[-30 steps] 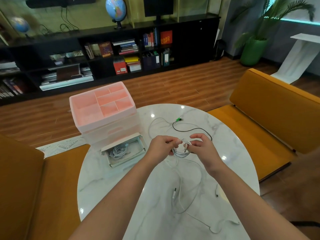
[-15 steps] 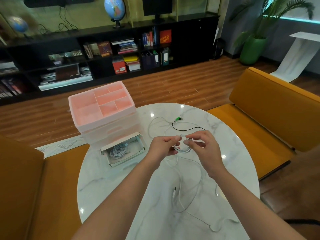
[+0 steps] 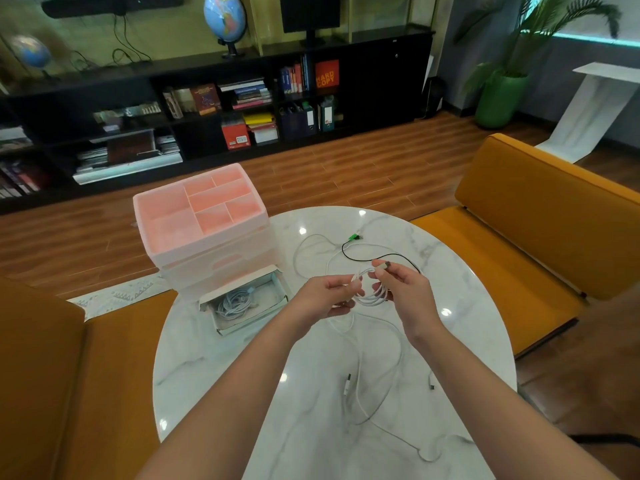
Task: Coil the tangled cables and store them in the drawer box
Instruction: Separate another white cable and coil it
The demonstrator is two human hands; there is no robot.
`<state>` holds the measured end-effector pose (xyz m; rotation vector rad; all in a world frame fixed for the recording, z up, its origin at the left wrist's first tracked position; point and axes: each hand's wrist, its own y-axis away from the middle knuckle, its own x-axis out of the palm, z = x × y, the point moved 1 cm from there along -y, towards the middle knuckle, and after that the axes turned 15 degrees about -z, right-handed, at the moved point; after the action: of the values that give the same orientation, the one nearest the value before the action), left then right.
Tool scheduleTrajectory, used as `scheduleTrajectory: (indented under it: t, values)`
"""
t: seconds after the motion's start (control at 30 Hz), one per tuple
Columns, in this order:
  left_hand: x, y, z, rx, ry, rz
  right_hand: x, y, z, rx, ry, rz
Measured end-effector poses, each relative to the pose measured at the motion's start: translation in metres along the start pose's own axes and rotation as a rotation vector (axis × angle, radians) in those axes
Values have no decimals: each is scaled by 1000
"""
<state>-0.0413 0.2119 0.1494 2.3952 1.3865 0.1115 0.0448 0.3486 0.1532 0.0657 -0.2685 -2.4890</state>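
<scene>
Drawer box [image 3: 204, 230] stands at the left of the marble table [image 3: 221, 368], one drawer [image 3: 242, 303] open with coiled cable inside. Left hand [image 3: 325, 296] pinches the white cable coil [image 3: 372, 294]; right hand [image 3: 405, 289] pinches its plug end.

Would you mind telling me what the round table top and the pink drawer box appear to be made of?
Table top: probably polished marble or a marble-look surface, white with grey veins and glossy light spots. Drawer box: seemingly translucent matte plastic, pink-tinted with thin moulded dividers.
</scene>
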Motion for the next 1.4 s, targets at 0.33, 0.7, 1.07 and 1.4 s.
scheduleTrajectory:
  t: [0.33, 0.7, 1.07, 1.4]
  values:
    - [-10, 1, 8, -16, 46, 95, -2, -5, -5, 3, 86, 36]
    - [-11, -10, 33, 39, 59, -342, 16, -7, -22, 10, 240, 52]
    - [-60, -3, 68, 26, 70, -616, 75, 3, -48, 133, 307, 205]
    - [-128, 2, 108, -29, -13, -790, 157, 8, -88, 187, 366, 299]
